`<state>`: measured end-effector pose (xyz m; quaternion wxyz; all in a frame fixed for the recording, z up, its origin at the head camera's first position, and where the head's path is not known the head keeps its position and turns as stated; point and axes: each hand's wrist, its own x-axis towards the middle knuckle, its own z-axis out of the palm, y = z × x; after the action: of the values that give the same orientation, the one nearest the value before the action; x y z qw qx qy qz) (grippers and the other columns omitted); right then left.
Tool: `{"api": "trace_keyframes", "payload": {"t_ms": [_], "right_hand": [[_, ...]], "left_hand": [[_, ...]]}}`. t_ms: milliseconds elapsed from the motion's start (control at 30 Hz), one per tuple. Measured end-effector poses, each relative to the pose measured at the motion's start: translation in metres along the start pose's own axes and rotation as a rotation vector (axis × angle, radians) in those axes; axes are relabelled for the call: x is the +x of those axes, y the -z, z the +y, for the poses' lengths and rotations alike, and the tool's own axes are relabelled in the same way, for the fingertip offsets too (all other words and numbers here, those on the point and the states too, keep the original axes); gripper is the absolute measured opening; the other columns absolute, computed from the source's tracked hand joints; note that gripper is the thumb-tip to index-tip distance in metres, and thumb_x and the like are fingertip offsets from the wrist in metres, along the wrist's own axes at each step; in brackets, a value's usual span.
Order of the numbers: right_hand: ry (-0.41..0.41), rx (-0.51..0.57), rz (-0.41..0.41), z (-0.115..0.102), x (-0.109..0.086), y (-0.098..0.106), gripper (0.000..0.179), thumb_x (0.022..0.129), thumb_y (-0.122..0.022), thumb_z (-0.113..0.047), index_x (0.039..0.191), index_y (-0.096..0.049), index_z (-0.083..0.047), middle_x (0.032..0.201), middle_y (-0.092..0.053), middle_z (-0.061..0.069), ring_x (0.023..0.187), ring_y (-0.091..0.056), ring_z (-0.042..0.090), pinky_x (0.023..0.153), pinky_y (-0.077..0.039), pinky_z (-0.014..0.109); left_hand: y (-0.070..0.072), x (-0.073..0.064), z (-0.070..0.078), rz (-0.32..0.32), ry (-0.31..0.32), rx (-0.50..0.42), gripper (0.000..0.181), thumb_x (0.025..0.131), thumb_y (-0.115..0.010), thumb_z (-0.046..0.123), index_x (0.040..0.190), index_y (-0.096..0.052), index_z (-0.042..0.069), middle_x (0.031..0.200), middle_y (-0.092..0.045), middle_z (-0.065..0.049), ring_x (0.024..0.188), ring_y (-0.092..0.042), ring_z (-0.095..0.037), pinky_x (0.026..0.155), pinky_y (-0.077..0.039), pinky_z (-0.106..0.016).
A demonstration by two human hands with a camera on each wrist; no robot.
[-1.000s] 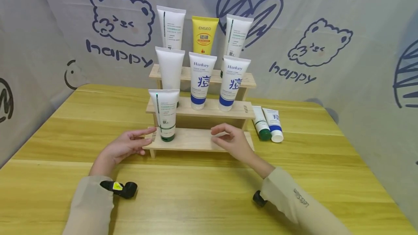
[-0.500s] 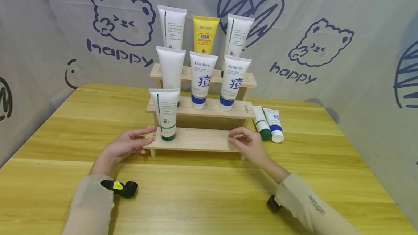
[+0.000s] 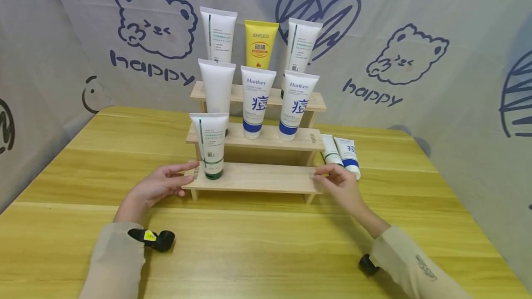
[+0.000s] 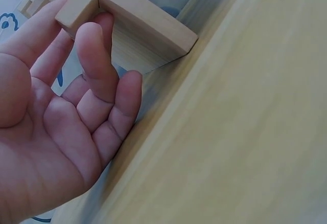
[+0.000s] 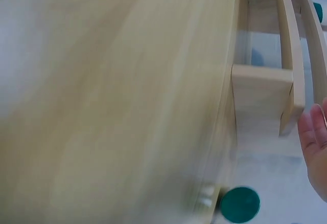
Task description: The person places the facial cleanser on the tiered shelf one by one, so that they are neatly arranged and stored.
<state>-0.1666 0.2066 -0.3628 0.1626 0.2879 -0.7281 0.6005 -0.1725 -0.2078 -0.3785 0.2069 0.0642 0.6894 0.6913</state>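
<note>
A three-tier wooden display rack [image 3: 257, 180] stands on the table. On its lowest shelf, at the left, a white squeeze tube with a green cap [image 3: 212, 144] stands upright on its cap. My left hand [image 3: 160, 186] holds the left end of that shelf; in the left wrist view its fingertips [image 4: 92, 37] lie against the board's end. My right hand [image 3: 338, 183] is at the shelf's right end with nothing in its fingers; whether it touches the wood I cannot tell. In the right wrist view only part of the right hand [image 5: 317, 147] shows.
The middle shelf bears a plain white tube [image 3: 217, 86] and two Hankey tubes [image 3: 297, 105]. Behind them, a yellow tube [image 3: 261, 43] stands between two white ones. Right of the rack, a blue-banded tube [image 3: 347, 149] and a green-capped tube [image 3: 331, 151] lie on the table.
My right hand has slid rightward from above the lowest shelf to its right end, now partly covering the lying tubes' caps. The left hand and the rack have stayed in place.
</note>
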Motion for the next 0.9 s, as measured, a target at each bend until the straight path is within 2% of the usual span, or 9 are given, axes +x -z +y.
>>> {"api": "trace_keyframes", "payload": {"t_ms": [167,333,567,767,900], "right_hand": [[0.003,-0.020,0.045,0.004,-0.004,0.013,0.013,0.075,-0.057,0.021,0.083,-0.061,0.011,0.083,-0.062,0.016,0.073,-0.058,0.011,0.062,-0.048,0.016],[-0.035,-0.070,0.088,0.002,-0.003,0.022,0.013,0.072,-0.054,0.026,0.080,-0.056,0.017,0.078,-0.061,0.008,0.069,-0.056,0.006,0.060,-0.047,0.014],[-0.156,-0.204,0.119,-0.004,0.004,0.034,0.006,0.076,-0.055,0.020,0.081,-0.056,0.020,0.076,-0.058,0.014,0.066,-0.055,0.008,0.058,-0.047,0.014],[-0.170,-0.366,0.127,0.005,0.009,0.049,0.006,0.076,-0.058,0.016,0.082,-0.059,0.016,0.077,-0.058,0.025,0.064,-0.054,0.011,0.056,-0.045,0.012],[-0.185,-0.399,0.127,0.023,0.013,0.064,0.008,0.076,-0.061,0.012,0.084,-0.059,0.015,0.078,-0.059,0.020,0.069,-0.052,0.002,0.059,-0.045,0.011]], "left_hand": [[0.000,0.000,0.000,0.005,0.009,-0.001,0.056,0.085,-0.063,0.015,0.133,-0.039,0.003,0.146,-0.016,-0.015,0.068,-0.050,-0.011,0.064,-0.049,-0.024],[0.000,0.001,0.000,-0.002,0.005,-0.008,0.055,0.084,-0.063,0.015,0.133,-0.040,0.003,0.146,-0.015,-0.015,0.066,-0.050,-0.011,0.064,-0.048,-0.024],[0.001,0.000,-0.001,-0.014,-0.006,-0.012,0.054,0.085,-0.062,0.014,0.133,-0.041,0.004,0.146,-0.013,-0.015,0.065,-0.050,-0.010,0.063,-0.048,-0.023],[0.000,-0.001,-0.001,-0.009,-0.009,-0.005,0.054,0.085,-0.062,0.015,0.133,-0.040,0.004,0.146,-0.014,-0.016,0.064,-0.050,-0.010,0.063,-0.048,-0.023],[0.000,-0.001,-0.001,-0.010,-0.012,-0.003,0.053,0.085,-0.062,0.015,0.133,-0.041,0.004,0.146,-0.013,-0.016,0.064,-0.050,-0.010,0.062,-0.048,-0.023]]}}
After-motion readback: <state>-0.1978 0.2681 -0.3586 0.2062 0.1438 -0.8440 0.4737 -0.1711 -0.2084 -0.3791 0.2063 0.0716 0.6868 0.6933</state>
